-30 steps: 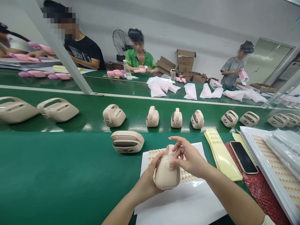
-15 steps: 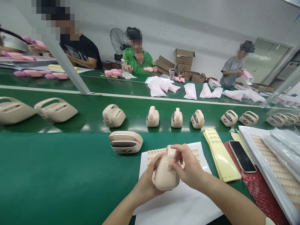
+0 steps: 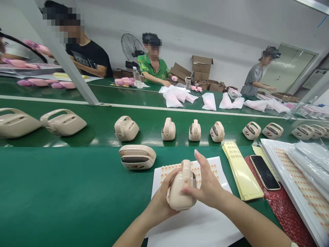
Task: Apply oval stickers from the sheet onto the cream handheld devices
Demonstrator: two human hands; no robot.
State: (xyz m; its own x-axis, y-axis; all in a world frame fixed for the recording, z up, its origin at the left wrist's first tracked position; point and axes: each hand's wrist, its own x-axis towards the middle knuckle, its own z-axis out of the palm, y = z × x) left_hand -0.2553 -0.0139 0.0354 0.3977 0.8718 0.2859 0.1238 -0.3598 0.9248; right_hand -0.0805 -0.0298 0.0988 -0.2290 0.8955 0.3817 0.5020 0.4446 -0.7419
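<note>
My left hand (image 3: 164, 197) is wrapped around the side of a cream plastic device with a loop handle (image 3: 180, 197), seen end-on and held over a white sheet (image 3: 205, 223). A small orange sticker (image 3: 186, 182) shows on the end of the device, below the handle. My right hand (image 3: 208, 185) is open, its thumb pressed against the device's end just under the sticker and its fingers spread upward. Behind the device, rows of small orange stickers (image 3: 167, 171) cover the top of the sheet. To the left stands another cream device (image 3: 137, 156) with a dark panel.
More cream devices (image 3: 125, 128) stand along the green belt (image 3: 149, 132). On the right lie yellow sticker strips (image 3: 243, 175), a phone (image 3: 264, 171), red bubble wrap (image 3: 285, 202) and stacked sticker sheets (image 3: 295, 181). Several people work across the belt, near white wrapped packets (image 3: 174, 96).
My right fingers have opened from a pinch at the device's end, and the thumb has slid lower. The orange sticker is now visible there. The left hand keeps its hold.
</note>
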